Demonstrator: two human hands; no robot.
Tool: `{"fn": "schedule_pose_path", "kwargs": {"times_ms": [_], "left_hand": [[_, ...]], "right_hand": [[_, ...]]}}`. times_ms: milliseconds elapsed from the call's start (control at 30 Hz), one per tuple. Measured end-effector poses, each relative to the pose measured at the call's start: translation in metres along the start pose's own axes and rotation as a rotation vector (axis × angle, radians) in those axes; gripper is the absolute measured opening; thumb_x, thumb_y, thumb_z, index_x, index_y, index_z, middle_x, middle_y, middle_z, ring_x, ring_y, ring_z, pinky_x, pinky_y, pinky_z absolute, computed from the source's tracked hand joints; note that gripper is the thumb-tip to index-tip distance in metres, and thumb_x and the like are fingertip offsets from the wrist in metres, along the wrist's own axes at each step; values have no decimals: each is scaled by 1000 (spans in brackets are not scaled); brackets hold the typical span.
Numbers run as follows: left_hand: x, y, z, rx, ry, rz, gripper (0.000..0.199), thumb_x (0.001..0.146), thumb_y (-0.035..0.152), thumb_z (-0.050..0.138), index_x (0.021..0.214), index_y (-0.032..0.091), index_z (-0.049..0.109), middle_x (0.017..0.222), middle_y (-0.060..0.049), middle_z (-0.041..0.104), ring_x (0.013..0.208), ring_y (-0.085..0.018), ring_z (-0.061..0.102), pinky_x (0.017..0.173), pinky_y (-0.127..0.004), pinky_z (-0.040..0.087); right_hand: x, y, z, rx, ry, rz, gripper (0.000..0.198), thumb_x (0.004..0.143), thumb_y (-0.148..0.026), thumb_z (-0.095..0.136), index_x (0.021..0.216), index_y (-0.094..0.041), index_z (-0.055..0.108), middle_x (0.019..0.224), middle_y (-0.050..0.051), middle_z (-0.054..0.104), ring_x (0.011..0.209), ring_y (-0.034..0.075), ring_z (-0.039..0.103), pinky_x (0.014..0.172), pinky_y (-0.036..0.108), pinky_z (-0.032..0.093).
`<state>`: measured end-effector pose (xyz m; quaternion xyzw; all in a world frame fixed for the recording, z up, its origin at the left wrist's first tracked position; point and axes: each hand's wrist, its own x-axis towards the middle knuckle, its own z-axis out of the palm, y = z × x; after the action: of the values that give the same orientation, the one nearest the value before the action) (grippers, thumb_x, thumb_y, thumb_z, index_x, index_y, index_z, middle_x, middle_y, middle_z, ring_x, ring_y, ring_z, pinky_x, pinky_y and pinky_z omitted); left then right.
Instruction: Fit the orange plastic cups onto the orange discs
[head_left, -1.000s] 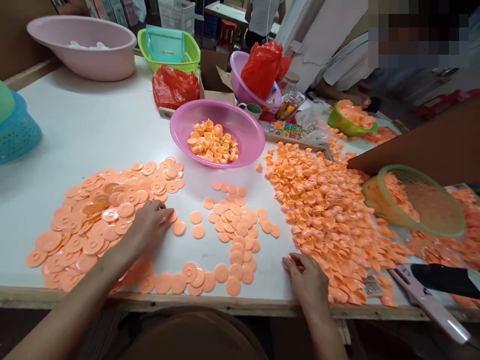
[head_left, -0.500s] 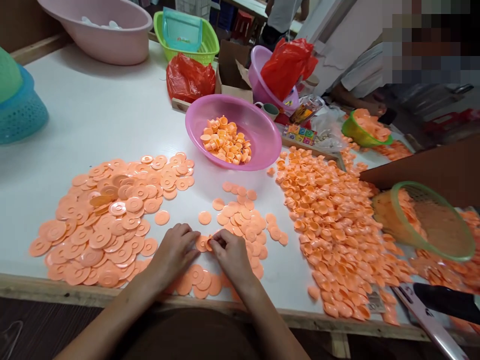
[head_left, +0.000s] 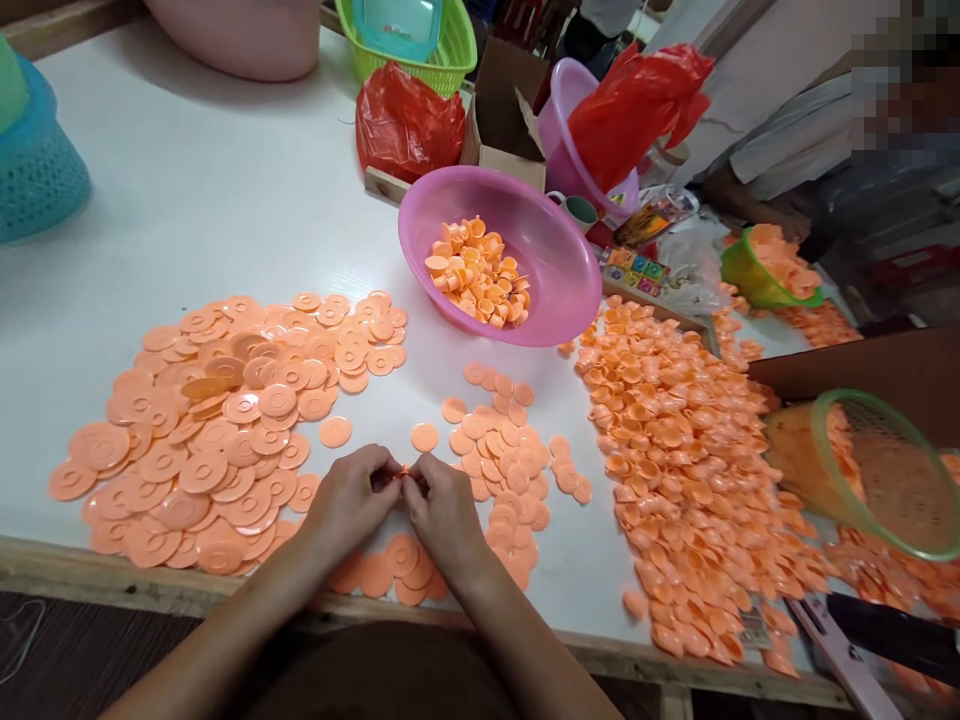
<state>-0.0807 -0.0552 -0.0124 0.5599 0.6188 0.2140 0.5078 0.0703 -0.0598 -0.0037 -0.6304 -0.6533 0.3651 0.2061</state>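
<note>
My left hand and my right hand meet over the near part of the table, fingertips pinched together. Between them is a small orange plastic piece, mostly hidden by the fingers. Left of my hands spreads a heap of flat orange discs with ring marks. Smaller plain orange discs lie just beyond and right of my right hand. Farther off stands a pink basin holding small orange cup-shaped pieces.
A broad pile of orange cup-like pieces covers the table's right side, beside a tipped green-rimmed basket. Red bags, a cardboard box and a mug stand behind the basin. A co-worker's sleeve shows at upper right.
Both hands have come together, and the small orange piece is now pinched between them, lifted off the table. The camera view has shifted slightly, so background things sit farther right and higher.
</note>
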Motion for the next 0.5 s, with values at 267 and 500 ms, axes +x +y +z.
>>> {"fn": "schedule_pose_path", "kwargs": {"times_ms": [267, 500], "left_hand": [[2, -7, 5, 61, 121, -40, 15, 79, 32, 57, 69, 22, 62, 67, 2, 66, 65, -15, 58, 60, -25, 41], [-9, -4, 1, 60, 149, 45, 20, 80, 38, 56, 75, 21, 64, 69, 0, 69, 64, -16, 60, 59, -27, 44]], "right_hand": [[7, 1, 12, 60, 0, 35, 16, 81, -15, 53, 66, -21, 52, 63, -1, 61, 56, 13, 53, 55, 24, 37], [-5, 3, 1, 267, -10, 12, 11, 83, -17, 58, 82, -20, 69, 70, 1, 70, 63, 16, 63, 60, 25, 47]]}}
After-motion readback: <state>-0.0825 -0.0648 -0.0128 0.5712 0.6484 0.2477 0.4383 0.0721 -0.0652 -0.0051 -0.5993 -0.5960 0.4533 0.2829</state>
